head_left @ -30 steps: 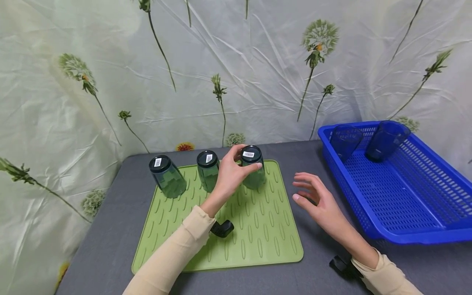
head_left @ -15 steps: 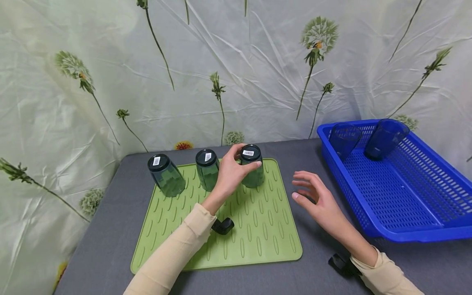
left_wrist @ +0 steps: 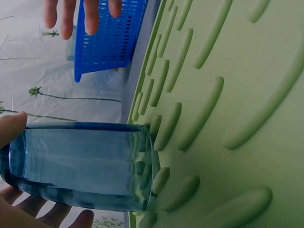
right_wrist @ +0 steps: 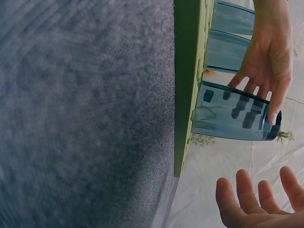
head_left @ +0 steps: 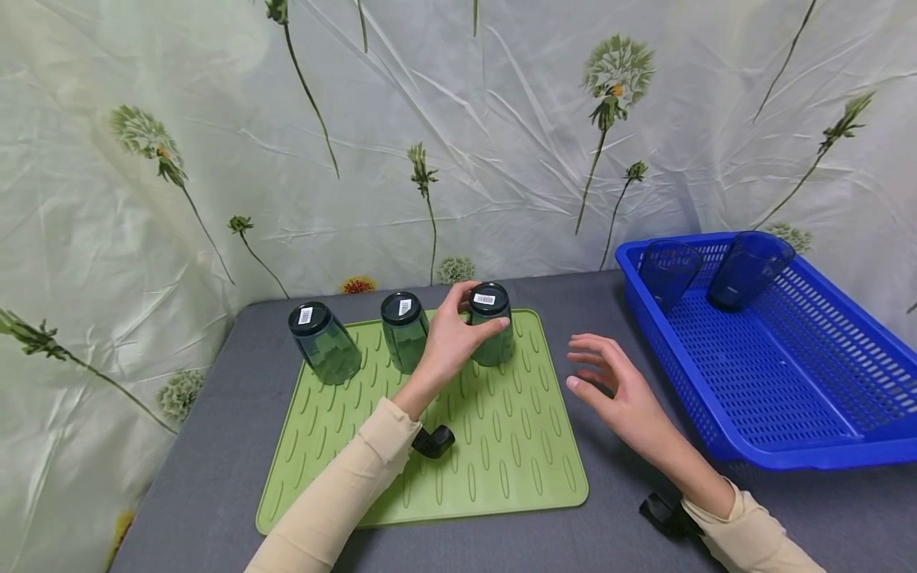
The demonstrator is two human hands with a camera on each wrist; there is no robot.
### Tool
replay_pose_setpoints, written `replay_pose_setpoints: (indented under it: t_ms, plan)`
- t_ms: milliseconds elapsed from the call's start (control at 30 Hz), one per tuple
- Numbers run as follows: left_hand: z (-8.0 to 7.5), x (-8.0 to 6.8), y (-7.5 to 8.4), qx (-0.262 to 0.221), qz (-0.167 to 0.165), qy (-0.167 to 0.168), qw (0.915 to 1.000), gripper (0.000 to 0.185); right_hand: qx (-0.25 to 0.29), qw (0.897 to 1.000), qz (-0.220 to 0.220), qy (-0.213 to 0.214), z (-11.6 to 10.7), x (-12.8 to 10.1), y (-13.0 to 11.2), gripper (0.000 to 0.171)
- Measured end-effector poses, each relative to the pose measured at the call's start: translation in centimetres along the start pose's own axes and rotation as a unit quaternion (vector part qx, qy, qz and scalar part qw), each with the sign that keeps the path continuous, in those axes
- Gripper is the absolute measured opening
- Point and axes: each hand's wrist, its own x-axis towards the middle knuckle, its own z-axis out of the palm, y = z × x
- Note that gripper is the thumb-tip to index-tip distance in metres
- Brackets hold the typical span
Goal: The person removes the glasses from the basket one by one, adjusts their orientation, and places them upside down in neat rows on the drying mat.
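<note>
**On green mat: left hand on inverted cup, tip risk**

At back right of green ribbed mat: left hand wrapped round rightmost inverted cup, fingers and thumb curled on upper wall near base, barcode sticker facing up. Rim down on mat ribs in left wrist view, contact looks full but hard to confirm all round. Right hand hovering over grey table just right of mat, fingers loosely spread, holding nothing, touching nothing visible.

Two more inverted cups in same row: middle cup just beside left hand's knuckles, far-left cup further off. Blue basket well apart at right, two blue cups leaning inside at far end.

Likely faults, judged from layout:
- Knuckles or wrist clipping middle cup on any sideways pull; narrow gap, easy knock-over.
- Rim catching on a raised rib if dragged rather than lifted; probable tilt or topple.
- Smooth, tapered wall plus high grip near base: possible slip through fingers if lifted fast.
- Wrist-worn camera low above mat; could snag mat edge or drag it, shifting whole row.
- Right hand close enough to bump cup on a careless reach.
</note>
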Motion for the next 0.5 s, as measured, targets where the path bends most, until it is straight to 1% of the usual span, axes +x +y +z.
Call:
replay_pose_setpoints:
  t_ms: [167, 300, 500]
  plan:
    - [-0.08, 0.07, -0.10, 0.001, 0.001, -0.008, 1.0000, 0.070, -0.002, 1.000, 0.003, -0.004, -0.02, -0.06, 0.09, 0.048]
    - [-0.16, 0.04, -0.13, 0.004, 0.000, -0.013, 0.9999, 0.075, -0.001, 1.000, 0.003, -0.006, -0.03, -0.09, 0.19, 0.048]
    - [-0.38, -0.17, -0.17, -0.015, 0.011, -0.022, 0.9996, 0.075, 0.003, 1.000, -0.001, -0.006, -0.07, -0.09, 0.32, 0.047]
